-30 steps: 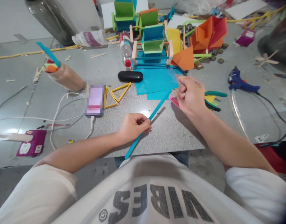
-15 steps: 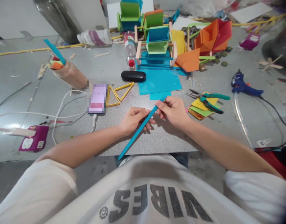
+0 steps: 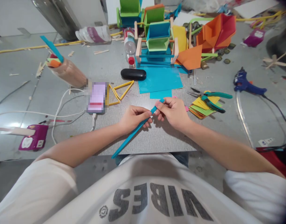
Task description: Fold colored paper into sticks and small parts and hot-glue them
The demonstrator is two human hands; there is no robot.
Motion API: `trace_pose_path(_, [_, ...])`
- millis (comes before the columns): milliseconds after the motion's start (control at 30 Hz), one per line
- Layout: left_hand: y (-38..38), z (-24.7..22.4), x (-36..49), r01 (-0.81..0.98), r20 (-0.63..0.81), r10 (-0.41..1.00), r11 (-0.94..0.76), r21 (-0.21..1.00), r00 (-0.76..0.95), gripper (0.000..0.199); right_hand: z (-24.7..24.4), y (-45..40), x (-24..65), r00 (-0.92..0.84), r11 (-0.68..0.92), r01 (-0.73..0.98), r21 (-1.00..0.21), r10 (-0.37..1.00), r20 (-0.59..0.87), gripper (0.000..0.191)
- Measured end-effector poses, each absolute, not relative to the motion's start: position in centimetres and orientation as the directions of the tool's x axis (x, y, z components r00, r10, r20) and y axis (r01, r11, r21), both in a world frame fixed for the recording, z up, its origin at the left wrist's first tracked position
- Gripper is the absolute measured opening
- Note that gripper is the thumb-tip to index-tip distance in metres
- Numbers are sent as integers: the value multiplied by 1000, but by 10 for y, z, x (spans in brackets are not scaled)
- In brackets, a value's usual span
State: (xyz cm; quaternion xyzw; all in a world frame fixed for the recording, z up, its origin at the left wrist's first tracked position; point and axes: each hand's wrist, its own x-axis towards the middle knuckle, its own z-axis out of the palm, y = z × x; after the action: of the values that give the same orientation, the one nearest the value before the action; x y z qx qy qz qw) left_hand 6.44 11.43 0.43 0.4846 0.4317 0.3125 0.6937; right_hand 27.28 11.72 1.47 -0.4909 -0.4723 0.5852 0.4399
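Note:
A long, narrow blue paper strip (image 3: 130,137) slants from the table's front edge up to my two hands. My left hand (image 3: 136,119) pinches it part way along, thumb on top. Near its upper end, my right hand (image 3: 169,111) grips it between thumb and fingers. The two hands are close together over the grey table. Beyond them lie flat blue paper sheets (image 3: 160,81). To the right, pliers with teal handles (image 3: 213,101) rest on a stack of coloured paper (image 3: 199,109).
A phone (image 3: 97,98) on a white cable and yellow folded triangles (image 3: 123,91) lie left of centre. Behind stand a black case (image 3: 133,74), a plastic bottle (image 3: 130,46) and folded-paper models (image 3: 158,34). A blue glue gun (image 3: 249,83) lies at the right, a purple power adapter (image 3: 37,137) at the left.
The lower end of the blue paper strip has swung slightly left. My left thumb now lies across the strip, and my left hand has shifted a little.

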Motion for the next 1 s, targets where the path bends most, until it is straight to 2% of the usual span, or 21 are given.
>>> trace_pose_path(167, [116,3,65,-64,-280,834,350,934,475,43,16,113,270,-183,-186,-51,-981,968,-173,54])
trace_pose_path(500, [113,6,67,-8,-272,876,300,954,397,32,16,112,268,-208,-218,-54,-974,957,-203,53])
trace_pose_path(700, [107,10,69,39,-224,910,225,974,349,26,14,110,267,-218,-239,-41,-970,950,-225,44])
trace_pose_path(767, [103,12,69,62,-178,926,167,984,334,22,14,114,269,-171,-218,-69,-973,964,-204,37])
trace_pose_path(867, [96,13,68,97,-139,930,113,989,339,19,16,126,277,3,-149,-156,-976,989,-151,27])
trace_pose_path(933, [94,12,68,99,-138,927,110,989,349,19,18,133,282,76,-108,-195,-975,989,-125,29])
trace_pose_path(1000, [93,11,68,87,-143,928,120,989,344,21,19,134,283,53,-117,-208,-971,990,-131,36])
